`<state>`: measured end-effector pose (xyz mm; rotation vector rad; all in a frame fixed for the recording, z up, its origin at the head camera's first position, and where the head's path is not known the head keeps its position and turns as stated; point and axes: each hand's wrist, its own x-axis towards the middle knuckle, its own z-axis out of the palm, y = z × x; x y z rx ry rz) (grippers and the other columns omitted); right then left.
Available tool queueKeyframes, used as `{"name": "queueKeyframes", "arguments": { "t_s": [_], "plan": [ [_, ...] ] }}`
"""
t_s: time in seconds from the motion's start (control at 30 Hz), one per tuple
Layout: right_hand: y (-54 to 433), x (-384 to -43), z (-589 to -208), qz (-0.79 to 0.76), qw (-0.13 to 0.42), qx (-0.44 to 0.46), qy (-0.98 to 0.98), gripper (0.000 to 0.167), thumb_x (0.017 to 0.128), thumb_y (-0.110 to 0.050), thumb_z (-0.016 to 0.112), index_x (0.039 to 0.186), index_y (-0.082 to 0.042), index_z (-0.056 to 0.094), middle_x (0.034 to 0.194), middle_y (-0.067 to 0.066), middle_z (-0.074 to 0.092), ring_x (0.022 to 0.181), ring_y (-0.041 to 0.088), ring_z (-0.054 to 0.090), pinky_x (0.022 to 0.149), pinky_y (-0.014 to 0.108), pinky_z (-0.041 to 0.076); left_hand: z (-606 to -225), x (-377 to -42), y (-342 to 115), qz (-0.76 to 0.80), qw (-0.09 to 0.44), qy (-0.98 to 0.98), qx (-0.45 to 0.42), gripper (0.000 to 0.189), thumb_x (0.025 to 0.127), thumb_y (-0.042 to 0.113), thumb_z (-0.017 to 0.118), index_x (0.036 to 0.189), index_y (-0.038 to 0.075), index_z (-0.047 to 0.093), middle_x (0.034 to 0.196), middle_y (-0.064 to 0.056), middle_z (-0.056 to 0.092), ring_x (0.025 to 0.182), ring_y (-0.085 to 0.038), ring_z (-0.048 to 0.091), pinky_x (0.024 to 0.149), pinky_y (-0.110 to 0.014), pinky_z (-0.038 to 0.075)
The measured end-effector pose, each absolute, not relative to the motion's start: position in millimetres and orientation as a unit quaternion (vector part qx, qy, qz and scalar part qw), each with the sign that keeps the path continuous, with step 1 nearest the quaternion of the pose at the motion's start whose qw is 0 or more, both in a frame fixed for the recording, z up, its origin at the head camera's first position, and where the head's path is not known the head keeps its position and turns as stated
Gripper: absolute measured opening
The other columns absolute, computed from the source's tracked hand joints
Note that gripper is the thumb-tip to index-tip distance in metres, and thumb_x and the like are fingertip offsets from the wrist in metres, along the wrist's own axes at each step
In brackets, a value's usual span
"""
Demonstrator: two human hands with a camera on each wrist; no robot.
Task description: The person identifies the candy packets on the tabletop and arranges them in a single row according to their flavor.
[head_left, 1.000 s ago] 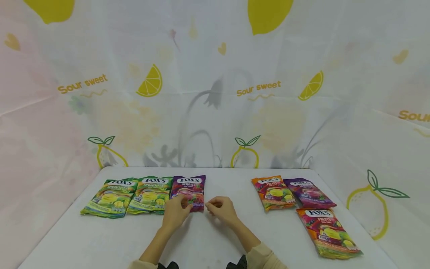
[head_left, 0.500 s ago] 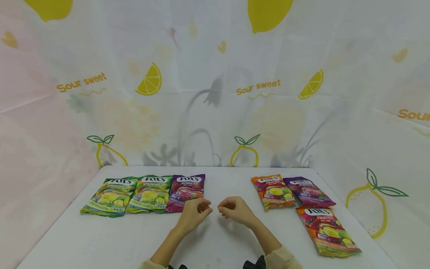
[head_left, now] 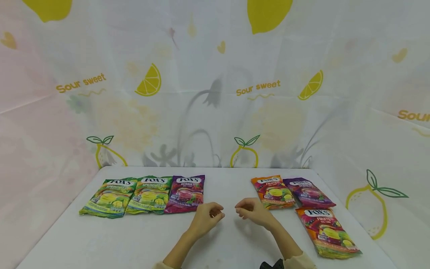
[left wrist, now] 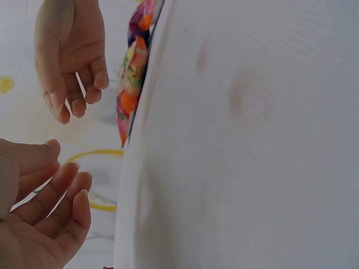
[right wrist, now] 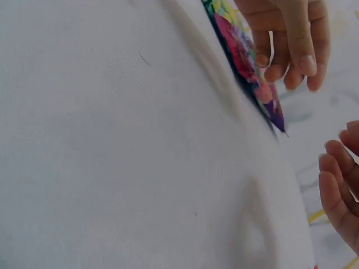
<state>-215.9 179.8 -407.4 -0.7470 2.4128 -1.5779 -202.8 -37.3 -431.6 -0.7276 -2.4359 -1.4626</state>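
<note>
In the head view my left hand (head_left: 205,219) hovers over the white table, just right of and below a purple FOX'S berries candy bag (head_left: 184,194). Its fingers curve loosely and nothing is between them. My right hand (head_left: 257,212) faces it a short gap away, fingers likewise bent and holding nothing. An orange FOX'S fruits candy bag (head_left: 273,191) lies just behind the right hand. Both wrist views show the two hands apart above the surface, with the left hand (right wrist: 294,39) beyond the right fingers (right wrist: 336,190) in the right wrist view.
Two green spring tea bags (head_left: 109,197) (head_left: 150,195) lie in a row left of the berries bag. At the right, another purple berries bag (head_left: 308,192) and a second orange fruits bag (head_left: 328,232) lie tilted. A lemon-printed cloth (head_left: 215,123) stands behind the table (head_left: 111,239).
Both hands have moved right and slightly toward me, away from the left berries bag, which the left hand partly covered earlier. The gap between the hands has changed little; the bags stay put.
</note>
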Motion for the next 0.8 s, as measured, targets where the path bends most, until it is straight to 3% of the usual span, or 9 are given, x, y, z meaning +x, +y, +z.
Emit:
{"name": "queueKeyframes", "arguments": {
  "t_s": [0.4, 0.67, 0.8],
  "plan": [
    [221, -216, -403, -0.516, 0.082, -0.219, 0.824, 0.028, 0.092, -0.012, 0.059, 0.103, 0.014, 0.060, 0.092, 0.024, 0.065, 0.080, 0.039, 0.063, 0.068, 0.025, 0.054, -433, -203, -15, -0.509, 0.096, -0.815, -0.258, 0.013, 0.080, 0.002, 0.069, 0.089, -0.007, 0.067, 0.072, -0.007, 0.067, 0.062, -0.005, 0.055, 0.059, -0.020, 0.048],
    [243, -217, -403, -0.522, 0.069, -0.207, 0.824, 0.030, 0.092, -0.011, 0.059, 0.105, 0.016, 0.059, 0.091, 0.024, 0.066, 0.079, 0.025, 0.065, 0.068, 0.027, 0.055, -438, -202, -7, -0.519, 0.086, -0.806, -0.271, 0.014, 0.080, 0.003, 0.070, 0.089, -0.008, 0.066, 0.072, -0.008, 0.066, 0.062, -0.004, 0.055, 0.058, -0.019, 0.048],
    [251, -216, -403, -0.528, 0.086, -0.193, 0.822, 0.035, 0.093, -0.014, 0.059, 0.109, 0.017, 0.056, 0.094, 0.026, 0.064, 0.083, 0.031, 0.065, 0.071, 0.027, 0.055, -440, -202, -2, -0.521, 0.084, -0.806, -0.269, 0.014, 0.080, 0.002, 0.070, 0.089, -0.008, 0.066, 0.072, -0.008, 0.066, 0.062, -0.003, 0.054, 0.058, -0.018, 0.048]
  ]
}}
